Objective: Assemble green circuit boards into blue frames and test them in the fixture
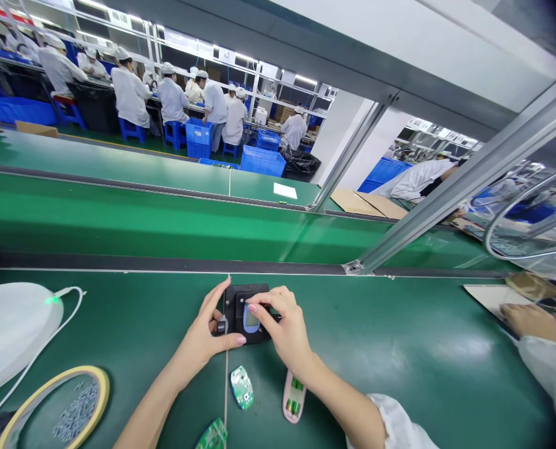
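A black fixture block lies on the green bench in front of me. My left hand grips its left side, thumb along the front edge and fingers behind a small black knob. On the block sits a small blue-rimmed display piece with a grey screen. My right hand pinches at the top of that piece with thumb and forefinger; the other fingers are curled. Nearer me lie a small circuit board and a second green board. A pale pink casing with green cells is partly under my right forearm.
Left, a yellow tape ring surrounds many small screws. A white device with a cable stands behind it. A metal post rises at the bench's back edge. At right, a co-worker's hand rests by a pale board.
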